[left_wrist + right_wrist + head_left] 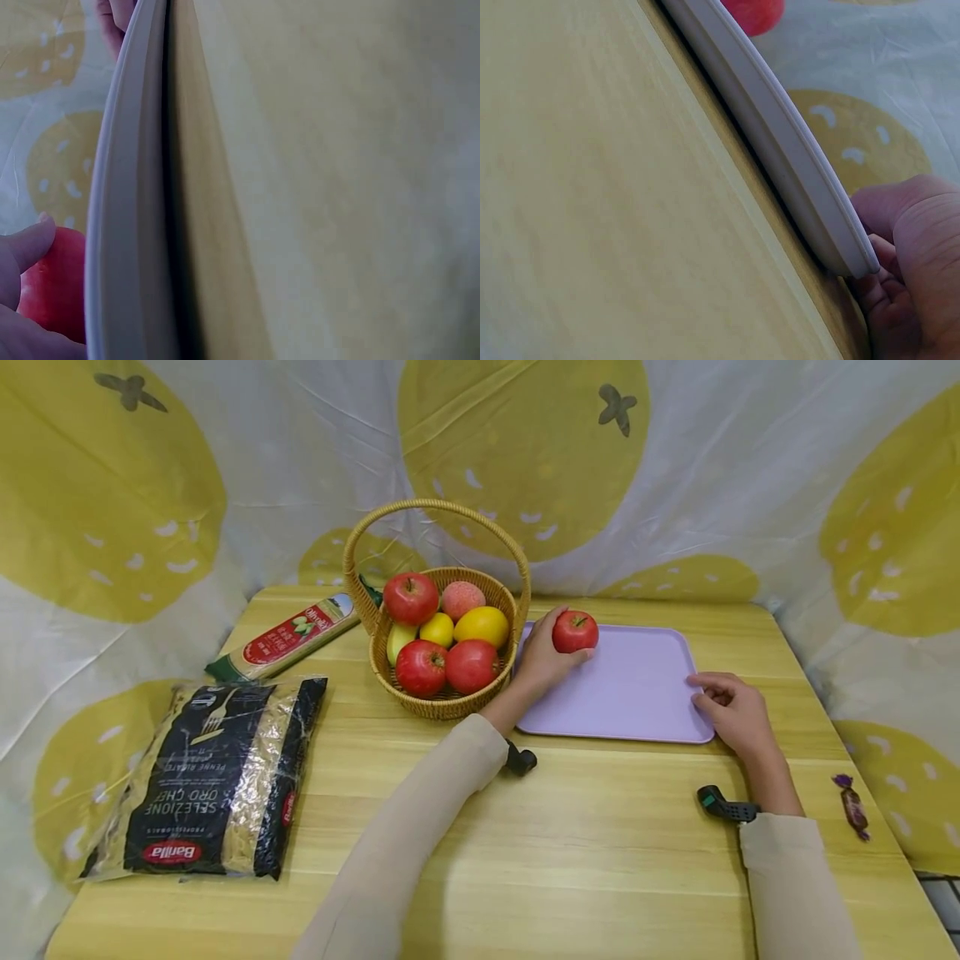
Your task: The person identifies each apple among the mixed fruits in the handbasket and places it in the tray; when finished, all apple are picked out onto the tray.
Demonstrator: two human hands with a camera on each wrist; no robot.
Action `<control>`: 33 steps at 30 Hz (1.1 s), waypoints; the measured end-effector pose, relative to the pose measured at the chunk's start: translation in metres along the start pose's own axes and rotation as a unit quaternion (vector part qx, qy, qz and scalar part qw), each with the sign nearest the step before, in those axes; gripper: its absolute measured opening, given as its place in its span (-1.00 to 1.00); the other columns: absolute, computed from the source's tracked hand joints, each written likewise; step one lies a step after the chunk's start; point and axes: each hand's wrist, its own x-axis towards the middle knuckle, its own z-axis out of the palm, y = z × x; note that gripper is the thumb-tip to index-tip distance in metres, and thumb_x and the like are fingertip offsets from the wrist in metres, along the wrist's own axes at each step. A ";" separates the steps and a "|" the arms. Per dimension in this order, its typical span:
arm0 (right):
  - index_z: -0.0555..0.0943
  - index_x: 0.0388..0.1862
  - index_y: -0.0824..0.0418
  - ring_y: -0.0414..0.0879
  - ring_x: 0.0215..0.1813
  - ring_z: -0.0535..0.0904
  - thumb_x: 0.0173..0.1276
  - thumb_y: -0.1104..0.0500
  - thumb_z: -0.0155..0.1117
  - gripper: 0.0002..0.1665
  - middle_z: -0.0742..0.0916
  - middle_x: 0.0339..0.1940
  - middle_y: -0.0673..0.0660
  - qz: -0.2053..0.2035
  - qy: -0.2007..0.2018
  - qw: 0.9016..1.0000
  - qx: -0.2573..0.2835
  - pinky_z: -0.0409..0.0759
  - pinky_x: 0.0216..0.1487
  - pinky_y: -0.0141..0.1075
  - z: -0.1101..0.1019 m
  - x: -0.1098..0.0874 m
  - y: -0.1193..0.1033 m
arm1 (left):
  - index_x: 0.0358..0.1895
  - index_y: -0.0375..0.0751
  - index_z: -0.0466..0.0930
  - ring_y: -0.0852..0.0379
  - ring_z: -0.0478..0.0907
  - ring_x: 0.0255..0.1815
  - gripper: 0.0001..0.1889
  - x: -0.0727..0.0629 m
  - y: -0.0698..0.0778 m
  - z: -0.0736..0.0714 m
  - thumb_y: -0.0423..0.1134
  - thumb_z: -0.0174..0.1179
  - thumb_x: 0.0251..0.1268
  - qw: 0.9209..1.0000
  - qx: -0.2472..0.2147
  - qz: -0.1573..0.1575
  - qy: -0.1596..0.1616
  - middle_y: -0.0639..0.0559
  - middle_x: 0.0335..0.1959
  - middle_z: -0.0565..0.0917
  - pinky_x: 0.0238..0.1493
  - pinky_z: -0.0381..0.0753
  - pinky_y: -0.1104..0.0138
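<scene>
My left hand (546,653) holds a red apple (576,632) over the upper left part of a lilac tray (637,693). Thumb and fingers go round the apple's near and left sides. The left wrist view shows that apple (60,285) partly hidden behind the tray's side wall (124,195). At the tray's right edge, my right hand (735,710) grips the rim with bent fingers. Close up in the right wrist view, the right hand (922,262) meets the end of the tray rim (802,157); some fingertips are hidden.
Left of the tray stands a wicker basket (442,708) with apples, a peach and yellow fruit. A Barilla penne bag (202,777) lies at the left, below a long red-labelled pack (288,639). A wrapped candy (852,807) lies near the table's right edge.
</scene>
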 end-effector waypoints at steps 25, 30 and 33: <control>0.71 0.18 0.28 -0.24 -0.23 0.40 0.50 0.17 0.27 -0.64 0.60 -0.15 0.09 -0.012 0.009 1.000 0.001 0.37 -0.29 -0.60 0.000 0.001 0.002 | 0.48 0.02 0.36 0.00 0.58 0.28 -0.23 -0.077 0.031 -0.087 0.07 0.46 0.24 0.978 -0.003 0.129 -0.166 -0.05 0.37 0.49 0.26 0.66 0.18; 0.71 0.18 0.26 -0.25 -0.25 0.42 0.49 0.18 0.28 -0.65 0.61 -0.18 0.04 -0.015 0.011 1.000 0.001 0.39 -0.30 -0.61 0.001 0.001 0.002 | 0.39 0.05 0.48 0.12 0.58 0.18 -0.33 -0.085 0.030 -0.124 0.07 0.45 0.24 0.967 0.042 0.197 -0.158 0.07 0.26 0.56 0.21 0.67 0.20; 0.71 0.19 0.25 -0.23 -0.24 0.41 0.50 0.17 0.28 -0.64 0.60 -0.16 0.06 -0.013 0.011 1.000 -0.002 0.38 -0.29 -0.61 0.000 0.001 0.004 | 0.37 0.05 0.51 0.06 0.56 0.21 -0.35 -0.086 0.025 -0.144 0.11 0.44 0.24 0.962 0.084 0.222 -0.132 0.07 0.27 0.57 0.25 0.61 0.13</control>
